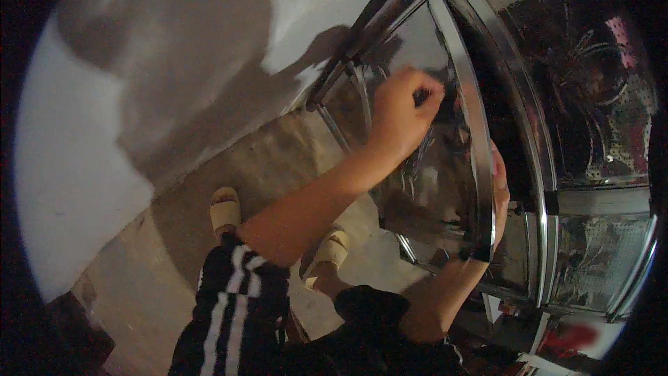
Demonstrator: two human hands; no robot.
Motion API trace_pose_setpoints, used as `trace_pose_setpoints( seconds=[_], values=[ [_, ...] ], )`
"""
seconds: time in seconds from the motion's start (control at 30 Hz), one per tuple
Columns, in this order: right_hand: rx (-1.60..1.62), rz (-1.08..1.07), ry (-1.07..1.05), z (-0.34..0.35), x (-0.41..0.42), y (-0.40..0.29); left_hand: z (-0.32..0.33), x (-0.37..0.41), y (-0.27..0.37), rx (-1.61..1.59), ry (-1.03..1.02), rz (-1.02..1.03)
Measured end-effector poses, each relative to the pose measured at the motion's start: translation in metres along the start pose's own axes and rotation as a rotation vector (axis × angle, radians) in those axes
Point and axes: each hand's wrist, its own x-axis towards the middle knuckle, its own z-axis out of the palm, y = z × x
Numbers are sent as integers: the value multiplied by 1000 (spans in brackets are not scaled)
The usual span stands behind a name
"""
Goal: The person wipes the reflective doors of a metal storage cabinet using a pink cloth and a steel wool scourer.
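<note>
A metal-framed glossy door panel (433, 183), apparently glass, stands swung out from a cabinet before me. My left hand (404, 107) is at the front of this panel, its fingers curled with thumb and fingertips close together. Blur hides whether anything is between them. Around the panel's right-hand metal edge (472, 130) wraps my right hand (500, 188), mostly behind it. Its palm and some of its fingers are hidden by the frame. Reflections cover the panel's surface.
On the right is the cabinet's metal frame (545, 250) with further glossy panels (600, 256). A pale wall (73, 136) carrying dark shadows meets the concrete floor (182, 240) on the left. My feet, in light sandals (225, 214), stand close to the door. A red item (571, 337) lies low at right.
</note>
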Motion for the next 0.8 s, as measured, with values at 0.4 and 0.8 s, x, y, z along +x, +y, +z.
trace_pose_setpoints(
  seconds=[0.4, 0.8],
  values=[
    [562, 39, -205, -14, -27, 7, -62, -45, 41, -180, -306, -548],
    [580, 47, -376, 32, -41, 20, -189, -61, 95, -587, -49, -521]
  ],
)
